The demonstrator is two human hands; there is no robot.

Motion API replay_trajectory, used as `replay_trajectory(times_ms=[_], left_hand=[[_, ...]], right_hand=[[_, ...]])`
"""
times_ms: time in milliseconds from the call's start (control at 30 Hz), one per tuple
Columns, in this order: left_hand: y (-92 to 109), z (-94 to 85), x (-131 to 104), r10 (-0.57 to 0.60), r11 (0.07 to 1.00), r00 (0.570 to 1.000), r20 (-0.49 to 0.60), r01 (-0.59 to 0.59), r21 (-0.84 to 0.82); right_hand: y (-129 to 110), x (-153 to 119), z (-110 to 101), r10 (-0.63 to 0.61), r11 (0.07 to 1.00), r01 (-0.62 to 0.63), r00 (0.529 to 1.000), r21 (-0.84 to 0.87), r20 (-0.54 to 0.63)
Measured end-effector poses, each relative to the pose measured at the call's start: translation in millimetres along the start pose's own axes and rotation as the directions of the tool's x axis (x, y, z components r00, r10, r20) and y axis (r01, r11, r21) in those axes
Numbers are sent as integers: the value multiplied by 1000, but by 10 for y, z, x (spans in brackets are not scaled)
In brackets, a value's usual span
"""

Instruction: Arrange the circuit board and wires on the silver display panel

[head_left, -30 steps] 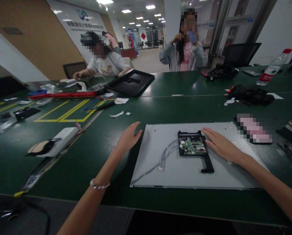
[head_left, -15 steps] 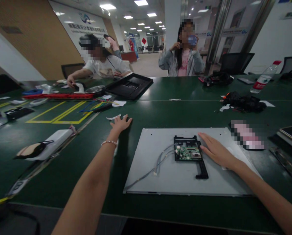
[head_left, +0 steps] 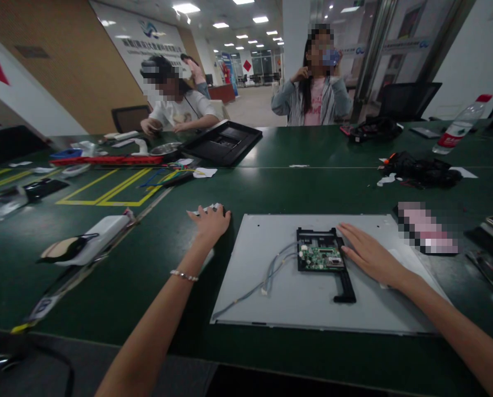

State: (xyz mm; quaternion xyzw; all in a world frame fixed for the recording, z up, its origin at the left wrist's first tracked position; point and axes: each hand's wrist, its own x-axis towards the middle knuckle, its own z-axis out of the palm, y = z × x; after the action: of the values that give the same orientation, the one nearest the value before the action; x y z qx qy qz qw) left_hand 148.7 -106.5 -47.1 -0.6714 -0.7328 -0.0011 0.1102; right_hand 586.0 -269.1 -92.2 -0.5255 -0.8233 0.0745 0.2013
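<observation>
Hands lie flat and spread on the work, neither one holding anything. Left hand (head_left: 210,221) rests palm down on the dark green table (head_left: 155,259), fingers loosely open, their tips on small white scraps of paper (head_left: 207,209); just to its right begins the edge of the large flat grey metal panel (head_left: 312,298). Right hand (head_left: 368,255) rests open on that panel, fingertips touching the right side of the black plastic bracket (head_left: 341,281), which carries a small green circuit board (head_left: 323,257). Thin grey wires (head_left: 271,270) trail from the board toward the left hand, lying loose on the panel. Beyond the left hand's fingertips, well apart, sits a black rectangular plastic tray (head_left: 223,142).
</observation>
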Motion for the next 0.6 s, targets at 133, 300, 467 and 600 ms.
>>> replay_trajectory(times_ms=[133,300,467,600], left_hand=[[68,-80,-170,29,999,999,-17,-29,17],[82,-136,-263,56,998,981,-186,-51,31],[14,-147,-97,187,982,959,-212,-173,82],[-16,-130,81,185,981,979,-90,-179,72]], right_hand=[[-8,-8,-10,-3,1000,3,1000,-6,4],[-17,-17,-12,5,1000,-4,1000,-21,12],[3,-16,7,-5,1000,5,1000,-21,3],[-7,-15,-10,2,1000,-2,1000,-25,2]])
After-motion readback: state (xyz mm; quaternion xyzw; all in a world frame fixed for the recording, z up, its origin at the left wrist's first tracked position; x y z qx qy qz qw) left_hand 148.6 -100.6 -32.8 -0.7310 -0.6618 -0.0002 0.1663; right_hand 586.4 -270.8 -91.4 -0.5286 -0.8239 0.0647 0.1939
